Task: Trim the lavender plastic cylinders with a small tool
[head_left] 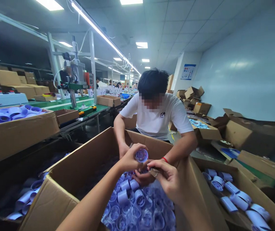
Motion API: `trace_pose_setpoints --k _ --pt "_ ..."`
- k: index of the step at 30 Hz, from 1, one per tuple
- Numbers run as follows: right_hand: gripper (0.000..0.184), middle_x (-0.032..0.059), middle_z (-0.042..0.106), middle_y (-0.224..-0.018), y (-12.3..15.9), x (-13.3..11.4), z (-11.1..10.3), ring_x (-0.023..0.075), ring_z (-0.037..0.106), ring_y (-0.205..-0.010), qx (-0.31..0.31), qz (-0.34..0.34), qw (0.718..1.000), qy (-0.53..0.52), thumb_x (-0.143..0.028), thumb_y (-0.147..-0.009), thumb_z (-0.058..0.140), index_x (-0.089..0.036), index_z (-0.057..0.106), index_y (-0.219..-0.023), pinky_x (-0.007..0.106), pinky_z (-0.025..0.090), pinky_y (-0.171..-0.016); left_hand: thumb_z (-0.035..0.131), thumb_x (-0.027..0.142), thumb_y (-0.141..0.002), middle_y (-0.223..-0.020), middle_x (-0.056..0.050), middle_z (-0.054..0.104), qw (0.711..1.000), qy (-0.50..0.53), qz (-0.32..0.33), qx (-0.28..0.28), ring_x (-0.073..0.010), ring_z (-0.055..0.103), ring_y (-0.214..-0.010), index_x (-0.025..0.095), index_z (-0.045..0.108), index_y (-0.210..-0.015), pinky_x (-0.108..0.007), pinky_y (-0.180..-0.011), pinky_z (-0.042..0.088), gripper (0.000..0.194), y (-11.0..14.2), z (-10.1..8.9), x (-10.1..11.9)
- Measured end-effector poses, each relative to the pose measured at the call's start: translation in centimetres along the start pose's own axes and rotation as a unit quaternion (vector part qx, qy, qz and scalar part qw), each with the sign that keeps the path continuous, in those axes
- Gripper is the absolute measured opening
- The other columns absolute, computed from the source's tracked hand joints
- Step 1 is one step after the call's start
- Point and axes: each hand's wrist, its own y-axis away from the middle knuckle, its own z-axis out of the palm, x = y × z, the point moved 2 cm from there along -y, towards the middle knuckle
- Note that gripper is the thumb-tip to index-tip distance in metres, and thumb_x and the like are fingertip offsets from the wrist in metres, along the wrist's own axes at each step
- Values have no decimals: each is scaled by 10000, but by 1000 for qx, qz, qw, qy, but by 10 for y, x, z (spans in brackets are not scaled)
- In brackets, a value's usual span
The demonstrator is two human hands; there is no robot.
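We log the lavender plastic cup point(141, 156) at frame centre, our left hand point(130, 158) curled around it, its round recessed end facing us, long axis roughly along our line of sight. Our right hand point(170, 179), right of centre, pinches a small brownish piece point(154, 172) we cannot identify. Carton point(50, 203) walls flank both hands; open room lies left, above the heaped cups point(140, 198), while a co-worker's hand point(144, 179) crowds just beneath.
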Motion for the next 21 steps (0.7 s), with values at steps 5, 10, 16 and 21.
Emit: trace_pose_setpoints --k 5,10,16,21 --pt "175 59 704 -918 -2 2 -1 189 649 -867 -6 -14 999 43 -274 -811 583 -215 713 -911 303 538 -806 632 78 -489 -955 -11 564 989 133 -45 -51 -158 540 -850 190 473 -1010 -266 -736 436 555 1 4 1" --pt "166 52 700 -915 -3 4 0 182 646 -852 -37 -3 997 61 -258 -805 584 -213 710 -904 299 524 -806 641 105 -483 -937 -3 544 979 190 -47 -52 -150 531 -837 196 419 -976 -261 -724 425 549 0 7 -3" --pt "180 44 702 -902 -1 4 2 187 642 -852 -64 32 995 63 -301 -819 588 -219 708 -926 300 518 -793 658 144 -500 -927 -17 540 987 151 -31 -38 -154 527 -815 194 411 -964 -270 -710 426 528 -1 8 -6" --pt "172 37 680 -862 -1 1 1 173 635 -823 -54 18 997 54 -286 -819 580 -215 705 -914 290 524 -781 642 123 -492 -935 -21 556 995 87 -30 -36 -162 528 -827 194 433 -956 -261 -694 428 514 -1 7 -6"
